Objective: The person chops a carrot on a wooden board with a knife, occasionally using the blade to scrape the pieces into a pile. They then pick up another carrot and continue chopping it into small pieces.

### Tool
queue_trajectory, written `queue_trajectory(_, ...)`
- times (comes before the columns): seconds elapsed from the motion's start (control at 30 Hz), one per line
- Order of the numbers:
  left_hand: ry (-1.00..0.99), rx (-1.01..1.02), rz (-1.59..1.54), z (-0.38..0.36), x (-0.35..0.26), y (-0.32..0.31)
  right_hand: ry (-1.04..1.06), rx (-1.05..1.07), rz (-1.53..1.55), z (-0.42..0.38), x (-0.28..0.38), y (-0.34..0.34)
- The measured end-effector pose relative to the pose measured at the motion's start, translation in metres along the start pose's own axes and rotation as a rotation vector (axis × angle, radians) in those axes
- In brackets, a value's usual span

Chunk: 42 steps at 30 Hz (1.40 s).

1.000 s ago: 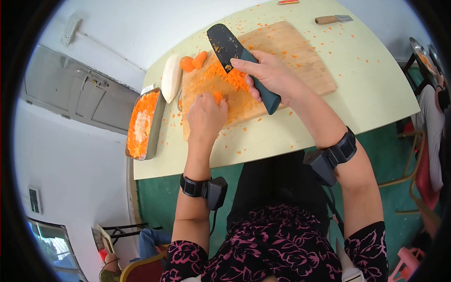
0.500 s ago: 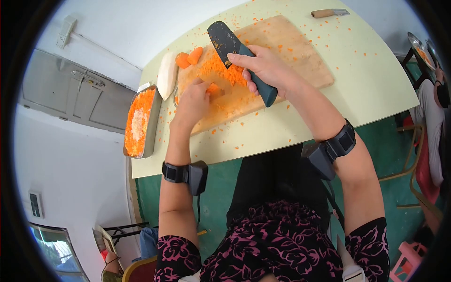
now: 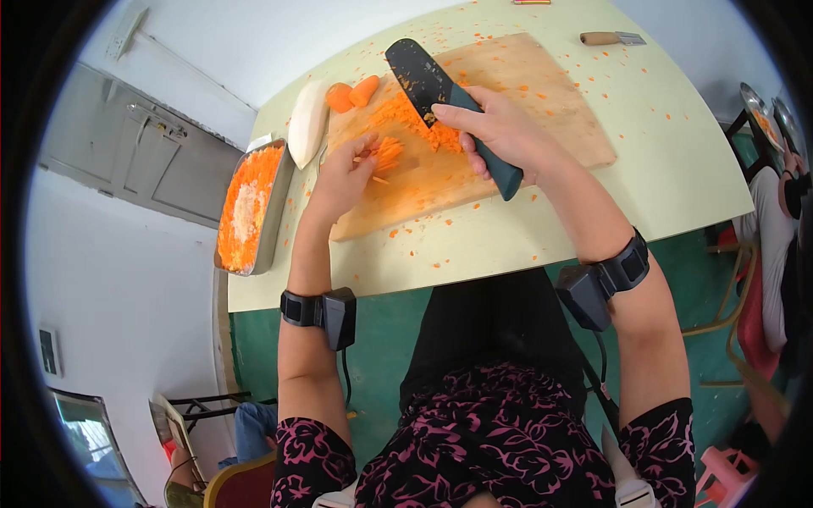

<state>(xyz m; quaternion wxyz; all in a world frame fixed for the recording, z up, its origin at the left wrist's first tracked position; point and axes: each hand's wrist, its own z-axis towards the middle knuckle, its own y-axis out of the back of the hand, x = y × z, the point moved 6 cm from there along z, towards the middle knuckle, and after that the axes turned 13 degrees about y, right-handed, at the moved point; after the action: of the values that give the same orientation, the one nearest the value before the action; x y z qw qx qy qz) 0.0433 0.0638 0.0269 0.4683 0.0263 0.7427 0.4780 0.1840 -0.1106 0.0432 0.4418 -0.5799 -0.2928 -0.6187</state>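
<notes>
My right hand (image 3: pixel 512 135) grips a kitchen knife (image 3: pixel 418 74) by its dark green handle, with the thumb at the base of the black blade. Orange bits cling to the blade, which is held over a heap of chopped carrot (image 3: pixel 400 108) on the wooden cutting board (image 3: pixel 550 110). A bunch of carrot strips (image 3: pixel 389 156) is pinched in my left hand (image 3: pixel 343 178), low over the board's left part. Just beyond that hand lie carrot pieces (image 3: pixel 351 93) and a peeled white radish (image 3: pixel 307 123).
At the table's left edge stands a metal tray (image 3: pixel 273 229) of chopped carrot with a paler heap on top. A wooden-handled peeler-like tool (image 3: pixel 611 39) lies far right. Carrot scraps dot the table (image 3: pixel 669 161). Another person (image 3: pixel 766 229) is seated at the right.
My left hand has turned and drawn slightly left, and the carrot strips in it now show clearly. The knife stays in my right hand, and the view has shifted slightly.
</notes>
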Motion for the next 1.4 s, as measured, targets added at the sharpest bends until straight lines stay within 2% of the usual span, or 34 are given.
queue_trajectory(0.07,-0.046,0.028,0.038,-0.001,-0.002,0.008,-0.002,-0.006,-0.024,-0.001,0.001,0.001)
queue_trajectory(0.27,-0.377,-0.060,0.278,-0.030,-0.021,0.017,0.011,-0.005,-0.029,-0.003,0.009,0.002)
queue_trajectory(0.47,-0.492,-0.205,0.449,-0.035,-0.032,0.010,0.002,-0.020,-0.031,-0.003,0.006,0.001)
queue_trajectory(0.57,-0.451,-0.253,0.369,-0.024,-0.031,0.003,0.002,-0.015,-0.032,-0.003,0.005,0.000)
queue_trajectory(0.87,-0.241,-0.153,0.152,-0.022,-0.008,0.017,0.012,-0.006,-0.036,-0.002,0.004,0.001)
queue_trajectory(1.07,-0.116,-0.110,0.226,-0.024,0.008,0.023,-0.002,0.011,-0.055,-0.003,0.002,-0.001)
queue_trajectory(1.17,0.007,-0.168,0.232,-0.021,0.006,0.023,0.001,-0.011,-0.063,-0.002,0.002,0.001)
queue_trajectory(1.27,-0.028,-0.188,0.070,-0.013,0.016,0.022,0.013,-0.032,-0.080,-0.002,0.002,0.003)
queue_trajectory(1.37,0.043,-0.133,0.030,-0.013,0.016,0.023,0.014,-0.029,-0.085,-0.001,0.002,0.003)
queue_trajectory(1.4,0.001,-0.151,0.053,-0.013,0.017,0.024,0.012,-0.025,-0.084,-0.001,0.001,0.003)
